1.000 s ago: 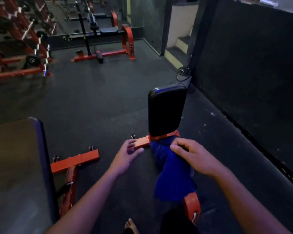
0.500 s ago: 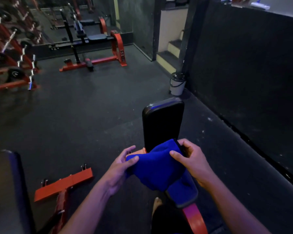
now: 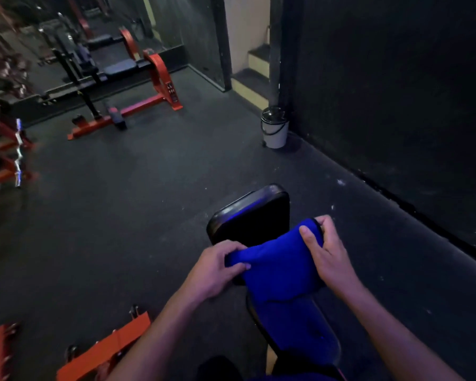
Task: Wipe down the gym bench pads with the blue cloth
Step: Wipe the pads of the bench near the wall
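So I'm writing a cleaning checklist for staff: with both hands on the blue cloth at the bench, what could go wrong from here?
1. The blue cloth is bunched between the left hand and right hand, so it may wipe only a narrow strip.
2. The upright black padded backrest beyond the hands could get skipped.
3. The orange steel bench foot lies on the floor near the person's left side, a likely trip point.

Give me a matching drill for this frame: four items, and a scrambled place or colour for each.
Things:
1. cloth
2. bin
3. back pad
4. far bench frame

Descriptions:
A. white, against the dark wall
B. orange, beside the mirror
C. blue, gripped by both hands
D. black, just beyond the cloth

Pairs: 1-C, 2-A, 3-D, 4-B
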### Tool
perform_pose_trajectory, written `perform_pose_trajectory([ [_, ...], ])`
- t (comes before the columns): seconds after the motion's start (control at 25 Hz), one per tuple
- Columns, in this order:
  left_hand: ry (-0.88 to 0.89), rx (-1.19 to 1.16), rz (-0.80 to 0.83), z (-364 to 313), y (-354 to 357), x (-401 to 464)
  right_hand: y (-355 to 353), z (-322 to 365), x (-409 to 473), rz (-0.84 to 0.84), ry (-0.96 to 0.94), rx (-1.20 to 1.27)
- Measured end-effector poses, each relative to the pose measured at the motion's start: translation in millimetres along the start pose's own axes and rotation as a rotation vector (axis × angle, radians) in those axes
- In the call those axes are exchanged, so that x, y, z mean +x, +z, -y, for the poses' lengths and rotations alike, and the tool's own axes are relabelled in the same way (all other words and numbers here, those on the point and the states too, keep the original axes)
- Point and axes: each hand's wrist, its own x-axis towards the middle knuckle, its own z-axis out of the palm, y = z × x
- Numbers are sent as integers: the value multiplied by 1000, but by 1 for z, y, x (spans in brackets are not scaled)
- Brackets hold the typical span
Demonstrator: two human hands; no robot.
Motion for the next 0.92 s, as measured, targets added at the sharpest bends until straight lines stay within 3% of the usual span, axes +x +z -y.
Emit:
perform_pose_trajectory([
  [0.2,93,76,-3,1,-5,43,-12,-6,26,369,212,-150],
  [0.24,131,107,-15,3,-8,50,-11,-9,29,377,240,-129],
  [0.4,273,244,-99,15,-27,84,-5,-15,30,25,331,151],
  [0.56,357,348,-13,27,-41,113,-10,-6,24,-331,438,407],
  [0.76,518,465,167,26,-32,155,8,7,6,-525,457,447],
  [0.92,626,615,275,7,-18,195,22,4,-11,-583,475,425],
])
